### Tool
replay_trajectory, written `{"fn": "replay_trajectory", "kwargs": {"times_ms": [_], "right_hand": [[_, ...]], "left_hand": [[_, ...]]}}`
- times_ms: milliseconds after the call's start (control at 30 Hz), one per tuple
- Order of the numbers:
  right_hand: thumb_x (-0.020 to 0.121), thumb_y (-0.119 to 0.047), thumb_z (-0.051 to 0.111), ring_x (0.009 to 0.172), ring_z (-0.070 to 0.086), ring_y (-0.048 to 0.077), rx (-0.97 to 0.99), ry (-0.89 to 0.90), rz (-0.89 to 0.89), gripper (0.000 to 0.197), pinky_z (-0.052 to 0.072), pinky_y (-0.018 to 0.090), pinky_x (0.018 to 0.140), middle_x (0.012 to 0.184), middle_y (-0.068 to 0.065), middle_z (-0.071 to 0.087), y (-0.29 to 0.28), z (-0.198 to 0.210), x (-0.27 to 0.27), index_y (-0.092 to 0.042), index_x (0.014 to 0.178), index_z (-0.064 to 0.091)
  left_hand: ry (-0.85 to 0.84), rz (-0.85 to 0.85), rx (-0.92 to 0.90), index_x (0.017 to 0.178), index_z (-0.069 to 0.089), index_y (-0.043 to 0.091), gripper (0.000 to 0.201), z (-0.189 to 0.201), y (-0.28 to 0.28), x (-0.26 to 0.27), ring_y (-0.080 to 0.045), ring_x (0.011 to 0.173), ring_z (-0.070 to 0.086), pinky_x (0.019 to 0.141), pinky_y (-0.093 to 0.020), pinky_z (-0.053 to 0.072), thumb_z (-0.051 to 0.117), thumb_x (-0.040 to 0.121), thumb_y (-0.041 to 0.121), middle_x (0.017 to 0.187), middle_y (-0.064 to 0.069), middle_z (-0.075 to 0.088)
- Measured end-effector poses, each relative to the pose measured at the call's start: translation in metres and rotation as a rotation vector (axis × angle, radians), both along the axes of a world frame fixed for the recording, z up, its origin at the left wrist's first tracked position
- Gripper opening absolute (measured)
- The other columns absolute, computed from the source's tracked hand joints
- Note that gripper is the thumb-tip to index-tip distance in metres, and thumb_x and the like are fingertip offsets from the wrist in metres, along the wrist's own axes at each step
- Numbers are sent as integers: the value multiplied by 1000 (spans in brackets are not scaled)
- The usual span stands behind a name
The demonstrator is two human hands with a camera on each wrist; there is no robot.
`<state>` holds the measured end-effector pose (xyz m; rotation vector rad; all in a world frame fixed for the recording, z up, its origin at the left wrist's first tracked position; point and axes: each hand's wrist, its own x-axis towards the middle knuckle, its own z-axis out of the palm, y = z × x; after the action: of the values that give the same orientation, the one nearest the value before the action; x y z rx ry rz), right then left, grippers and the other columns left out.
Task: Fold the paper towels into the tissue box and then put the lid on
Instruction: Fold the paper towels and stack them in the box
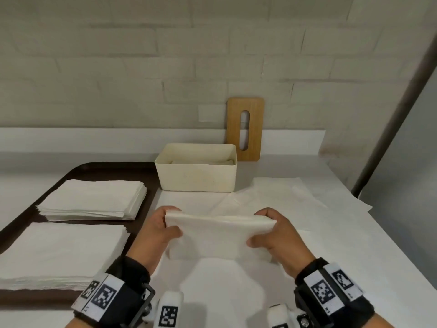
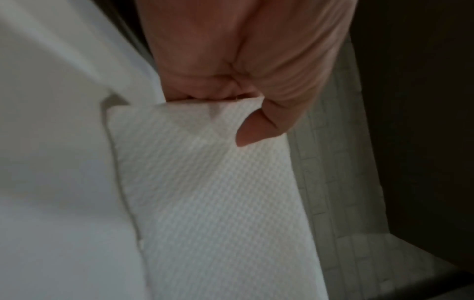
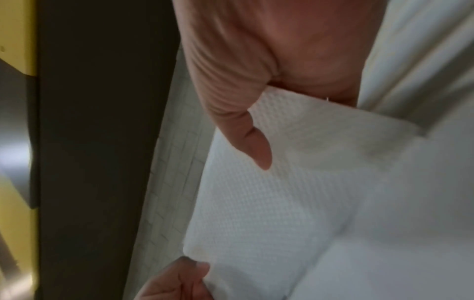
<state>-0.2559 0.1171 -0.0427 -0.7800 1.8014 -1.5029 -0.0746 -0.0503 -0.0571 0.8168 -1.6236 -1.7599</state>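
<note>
while left hand (image 1: pixel 158 229) & right hand (image 1: pixel 274 233) pinch its ends, folded paper towel (image 1: pixel 218 235) runs left-right.

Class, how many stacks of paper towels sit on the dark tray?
2: a far stack beside the tissue box, and a near stack at the tray's front; none seems hidden.

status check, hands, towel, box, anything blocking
Left hand and right hand pinch folded paper towel ends. Tissue box open, wooden lid off, leaning on wall. Path clear.
</note>
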Motion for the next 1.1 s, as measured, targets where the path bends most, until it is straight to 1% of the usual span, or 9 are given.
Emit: {"fn": "replay_trajectory", "kwargs": {"times_ms": [100, 200, 300, 433, 667, 733, 867, 1000, 1100], "right_hand": [[62, 16, 67, 57, 46, 19, -22, -29, -55, 34, 35, 22, 46, 65, 4, 51, -4, -9, 4, -14, 68, 51], [53, 5, 67, 56, 42, 16, -131, -35, -103, 29, 34, 24, 48, 60, 2, 47, -4, -5, 9, -16, 60, 48], [48, -1, 60, 64, 48, 19, -182, -45, -113, 29, 39, 28, 51, 73, 3, 52, -2, -4, 12, -19, 69, 51], [45, 0, 55, 60, 47, 22, -94, -74, -114, 30, 35, 23, 46, 70, 6, 52, -1, -14, 14, -18, 70, 54], [49, 1, 53, 56, 43, 15, -186, -42, -127, 21, 35, 24, 47, 60, -1, 48, -2, -2, 15, -16, 61, 49], [50, 5, 56, 61, 47, 18, -157, -43, -128, 29, 38, 24, 47, 69, 2, 52, -2, -5, 13, -17, 69, 52], [44, 0, 56, 64, 53, 21, -62, -92, -165, 40, 41, 25, 50, 75, 6, 57, -5, -17, 10, -21, 78, 57], [45, -1, 52, 55, 39, 17, -142, -95, -164, 23, 30, 25, 50, 58, -1, 46, -8, -6, 8, -22, 51, 50], [44, 0, 53, 57, 41, 19, -145, -105, -139, 28, 31, 27, 48, 65, 2, 48, -8, -7, 9, -22, 61, 48]], "left_hand": [[-61, -16, -5, 106, 59, 14, 44, -9, 4, 1, -30, 99, 63, 81, -41, 52, 60, 65, 0, 105, -11, 67], [26, 40, -23, 90, 58, 10, 28, -4, 8, 0, -23, 86, 61, 72, -32, 50, 57, 66, -2, 88, -7, 65], [94, 51, -19, 81, 53, 13, 27, 5, 9, 0, -12, 70, 59, 58, -20, 50, 57, 62, -6, 73, 1, 59], [-6, 14, -61, 78, 53, 12, 29, 3, 15, 2, -21, 74, 53, 63, -28, 45, 53, 51, 2, 76, -7, 54], [31, 43, -110, 70, 48, 10, 22, 11, 17, -1, -16, 63, 46, 60, -25, 38, 52, 51, 1, 67, -4, 48], [-15, 32, -105, 78, 52, 13, 28, 5, 11, 0, -19, 70, 52, 63, -28, 44, 55, 53, -1, 74, -6, 53], [-100, -23, -42, 108, 56, 13, 54, -8, 4, 1, -32, 103, 60, 90, -52, 51, 57, 55, 2, 107, -14, 63], [-43, 48, -80, 79, 52, 11, 26, 4, 7, -2, -22, 75, 52, 66, -31, 45, 52, 54, 1, 78, -9, 54], [-87, 32, -103, 84, 54, 14, 30, 1, 3, -2, -23, 81, 54, 68, -30, 46, 57, 69, -12, 85, -9, 57]]}}
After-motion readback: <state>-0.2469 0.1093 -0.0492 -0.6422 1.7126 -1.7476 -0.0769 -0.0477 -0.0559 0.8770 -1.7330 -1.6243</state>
